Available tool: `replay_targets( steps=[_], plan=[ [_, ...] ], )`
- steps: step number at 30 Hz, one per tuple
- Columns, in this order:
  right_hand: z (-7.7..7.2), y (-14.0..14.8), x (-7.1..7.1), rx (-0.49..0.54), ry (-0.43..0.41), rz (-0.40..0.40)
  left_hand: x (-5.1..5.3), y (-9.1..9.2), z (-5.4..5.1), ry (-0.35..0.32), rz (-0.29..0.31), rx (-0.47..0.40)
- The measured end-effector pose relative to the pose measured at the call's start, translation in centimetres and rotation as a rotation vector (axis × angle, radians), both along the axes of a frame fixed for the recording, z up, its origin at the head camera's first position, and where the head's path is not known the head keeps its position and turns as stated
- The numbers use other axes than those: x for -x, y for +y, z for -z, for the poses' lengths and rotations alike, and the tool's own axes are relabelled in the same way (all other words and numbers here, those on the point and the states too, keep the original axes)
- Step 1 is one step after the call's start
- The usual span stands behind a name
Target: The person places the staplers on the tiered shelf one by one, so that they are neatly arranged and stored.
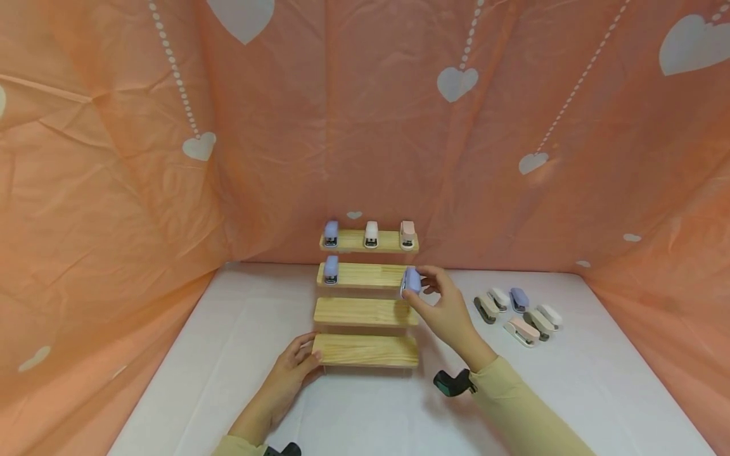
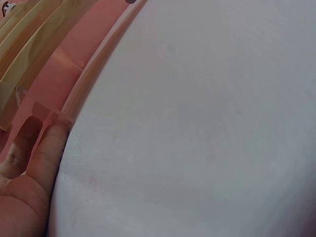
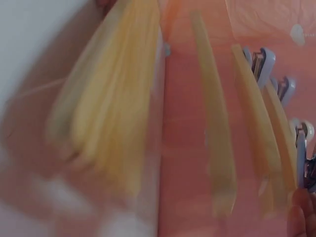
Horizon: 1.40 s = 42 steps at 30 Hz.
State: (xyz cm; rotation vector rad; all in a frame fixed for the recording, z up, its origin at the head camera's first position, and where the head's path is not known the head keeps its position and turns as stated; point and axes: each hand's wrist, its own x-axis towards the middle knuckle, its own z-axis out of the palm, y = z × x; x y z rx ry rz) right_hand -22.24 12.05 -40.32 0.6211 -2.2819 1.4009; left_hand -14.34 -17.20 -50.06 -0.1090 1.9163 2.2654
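Observation:
A tiered wooden display shelf [image 1: 366, 350] with clear side supports stands mid-table. My left hand [image 1: 289, 373] grips the left end of its lowest board, the thumb at the front edge; in the left wrist view its fingers [image 2: 49, 153] touch the clear support. With thumb and fingers, my right hand [image 1: 447, 310] pinches a purple mini stapler [image 1: 410, 282], tilted at the right end of the second board from the top. Another purple stapler [image 1: 331, 270] stands at that board's left end. On the top board are a purple stapler [image 1: 331, 234], a white stapler [image 1: 371, 234] and a pink stapler [image 1: 407, 234].
Right of the shelf, several loose staplers lie on the white table [image 1: 599, 380], among them a purple stapler [image 1: 519, 299] and a pink stapler [image 1: 521, 332]. An orange curtain [image 1: 353, 145] with white hearts hangs behind and at both sides.

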Motion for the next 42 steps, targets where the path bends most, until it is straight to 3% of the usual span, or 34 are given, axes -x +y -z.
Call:
replay_targets(
  steps=[4,15,22,26,35,42],
  plan=[
    [-0.2,-1.3,0.9,-0.008,-0.058,-0.031,-0.1,0.0,0.0,-0.004,0.007,-0.003],
    [-1.6,-4.1,2.6,-0.106,-0.181,-0.011,0.1,-0.2,0.2,-0.011,0.032,0.017],
    [-1.7,-4.7,3.5,-0.086,-0.284,-0.006,0.0,-0.1,-0.1,-0.009,0.019,0.017],
    [-1.8,-4.5,3.6,-0.123,-0.319,-0.01,-0.1,0.0,-0.2,-0.01,0.015,0.018],
    [-1.9,-4.9,3.4,-0.162,-0.329,-0.002,-0.2,-0.2,-0.3,-0.005,-0.001,0.023],
    [-1.5,-6.0,3.4,-0.202,-0.24,0.076,-0.1,-0.2,-0.1,-0.004,0.022,0.011]
  ],
)
